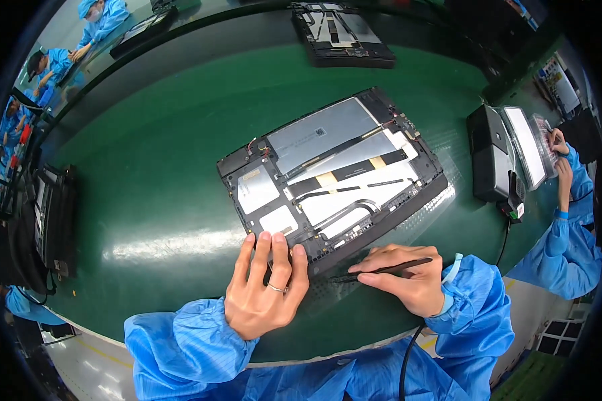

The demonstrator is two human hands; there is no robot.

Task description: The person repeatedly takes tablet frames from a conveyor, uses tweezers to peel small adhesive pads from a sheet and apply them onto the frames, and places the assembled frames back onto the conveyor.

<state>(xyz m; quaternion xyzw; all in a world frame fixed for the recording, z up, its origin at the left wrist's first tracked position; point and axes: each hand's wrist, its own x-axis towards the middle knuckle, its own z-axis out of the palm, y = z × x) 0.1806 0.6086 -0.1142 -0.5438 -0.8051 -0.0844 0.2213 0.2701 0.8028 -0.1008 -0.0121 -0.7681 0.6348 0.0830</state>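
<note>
An opened flat electronic device point(334, 174), black-framed with silver panels and dark ribbon cables inside, lies tilted on the green table. My left hand point(267, 284) rests with its fingers stretched out, fingertips on the device's near left edge; a ring is on one finger. Pinched in my right hand point(408, 281) is a pair of black tweezers point(401, 266). Their tips point left, close to the device's near edge, low over the table. Whether anything is between the tips is too small to tell.
A second opened device point(341, 33) lies at the far edge. On the right are a black-and-grey box point(489, 154) and a white panel point(523, 144), beside a co-worker's hands point(562, 160). Dark equipment point(50, 220) stands at left. A black cable point(408, 361) hangs before me.
</note>
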